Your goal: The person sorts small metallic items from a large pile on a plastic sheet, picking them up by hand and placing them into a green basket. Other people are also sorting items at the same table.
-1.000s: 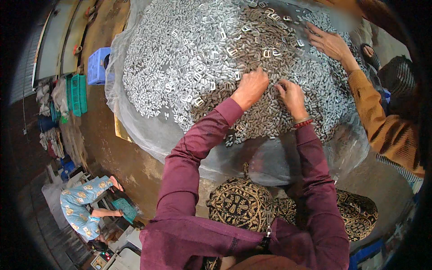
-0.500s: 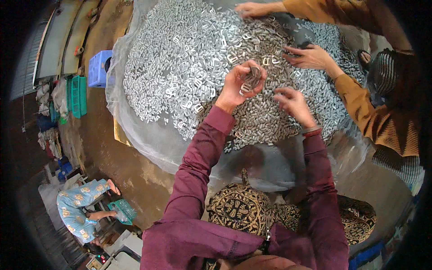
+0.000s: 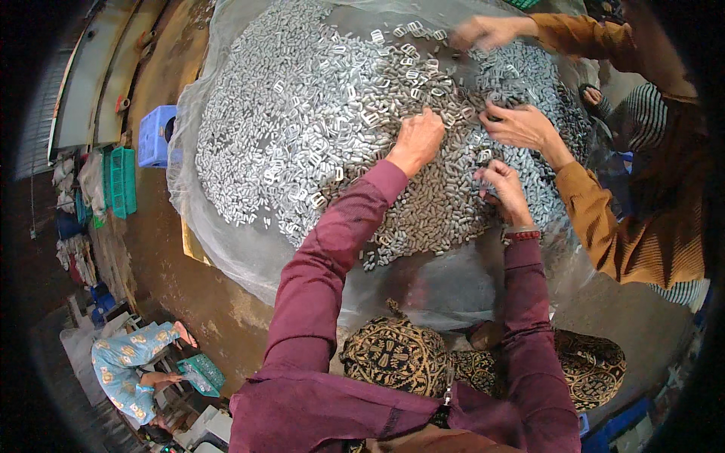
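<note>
A broad heap of small grey capsule-shaped pellets (image 3: 438, 219) spreads before me, with flat silvery slide buckles (image 3: 370, 119) mixed through it. My left hand (image 3: 418, 140) is closed, back upward, fingertips down in the middle of the heap beside several buckles; what it holds, if anything, is hidden. To its right, my right hand (image 3: 506, 189) hovers low over the pellets, thumb and fingers drawn together. Anything between them is too small to make out. A loose buckle (image 3: 483, 155) lies just beyond its fingertips.
A co-worker's two hands (image 3: 521, 127) work the heap from the right; the farther one is blurred. Translucent sheeting (image 3: 226, 253) lies under the heap. A blue crate (image 3: 156, 136) and a green basket (image 3: 122, 181) stand left. Another person (image 3: 124, 359) bends over a green basket (image 3: 202, 375) lower left.
My left hand, palm up with a cluster of buckles before, has turned over and moved down onto the heap. My right hand has lowered slightly and its fingers have drawn together.
</note>
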The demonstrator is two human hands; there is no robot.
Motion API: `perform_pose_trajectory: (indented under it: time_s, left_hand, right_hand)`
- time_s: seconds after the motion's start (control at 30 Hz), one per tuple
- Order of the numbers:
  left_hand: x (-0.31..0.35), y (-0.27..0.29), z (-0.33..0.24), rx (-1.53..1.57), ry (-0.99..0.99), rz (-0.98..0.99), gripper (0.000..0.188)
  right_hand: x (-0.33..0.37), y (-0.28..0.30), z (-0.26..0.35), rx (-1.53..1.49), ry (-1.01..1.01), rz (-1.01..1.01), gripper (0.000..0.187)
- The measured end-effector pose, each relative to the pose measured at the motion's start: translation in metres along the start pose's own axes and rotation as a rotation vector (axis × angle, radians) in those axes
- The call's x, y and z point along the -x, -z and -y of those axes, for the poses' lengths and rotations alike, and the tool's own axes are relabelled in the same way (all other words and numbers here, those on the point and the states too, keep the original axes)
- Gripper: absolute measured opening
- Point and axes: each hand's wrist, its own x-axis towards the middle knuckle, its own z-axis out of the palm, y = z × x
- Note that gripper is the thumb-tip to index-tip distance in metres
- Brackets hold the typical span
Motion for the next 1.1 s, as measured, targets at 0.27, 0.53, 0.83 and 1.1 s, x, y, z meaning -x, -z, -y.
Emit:
perform_pose_trajectory:
  time_s: [0.27, 0.53, 0.83, 1.1]
  left_hand:
    - [0.060, 0.059, 0.017, 1.711, 0.526, 0.160, 0.025]
    - [0.090, 0.107, 0.067, 2.232, 0.345, 0.137, 0.019]
    - [0.120, 0.043, 0.042, -0.193, -0.347, 0.158, 0.007]
    - [0.068, 0.055, 0.052, 0.044, -0.247, -0.111, 0.010]
  right_hand:
    - [-0.070, -0.001, -0.010, 0.915, 0.693, -0.550, 0.027]
    - [-0.062, -0.025, -0.014, 1.245, 0.527, -0.262, 0.017]
    - [0.005, -0.014, 0.027, -0.298, 0.059, 0.073, 0.009]
    - [0.006, 0.024, 0.056, 0.014, 0.136, 0.064, 0.032]
